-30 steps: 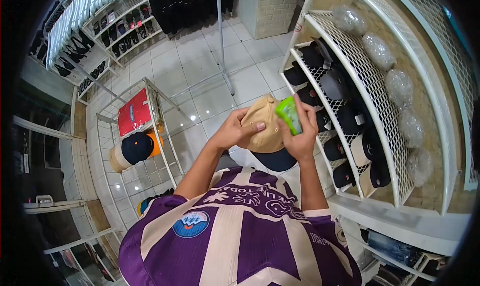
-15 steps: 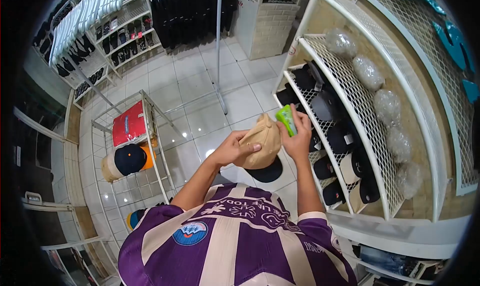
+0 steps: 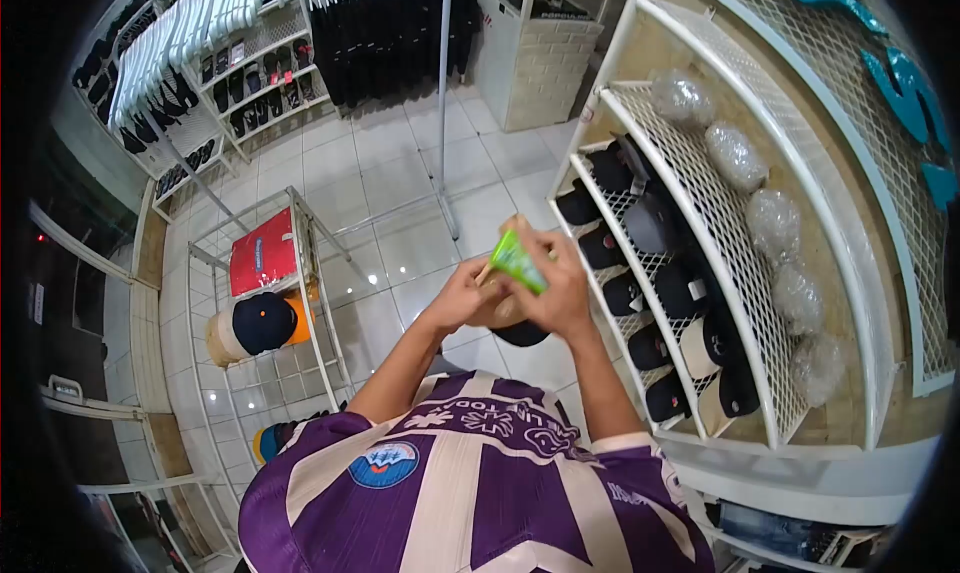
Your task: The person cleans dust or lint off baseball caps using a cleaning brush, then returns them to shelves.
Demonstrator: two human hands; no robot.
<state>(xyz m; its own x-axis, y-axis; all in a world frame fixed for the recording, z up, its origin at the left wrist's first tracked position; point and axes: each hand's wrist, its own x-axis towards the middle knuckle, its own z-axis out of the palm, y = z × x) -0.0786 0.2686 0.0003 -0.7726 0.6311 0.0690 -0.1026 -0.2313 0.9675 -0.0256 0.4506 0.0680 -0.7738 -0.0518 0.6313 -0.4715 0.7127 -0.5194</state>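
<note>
My left hand grips a baseball cap with a tan crown and a dark brim, held in front of my chest. The brim points down towards me, and much of the crown is hidden behind my hands. In my right hand is a small bright green packet with pale print, its fingers closed round one side. The packet overlaps the cap's crown in this view, close to my left fingertips.
To my right, a white mesh shelf carries rows of caps and plastic-wrapped bundles. A wire rack at left holds a red packaged item and more caps. A metal pole stands ahead.
My right hand has moved left with the green packet, from beside the cap to over its crown. My left hand still holds the cap. The view has shifted slightly.
</note>
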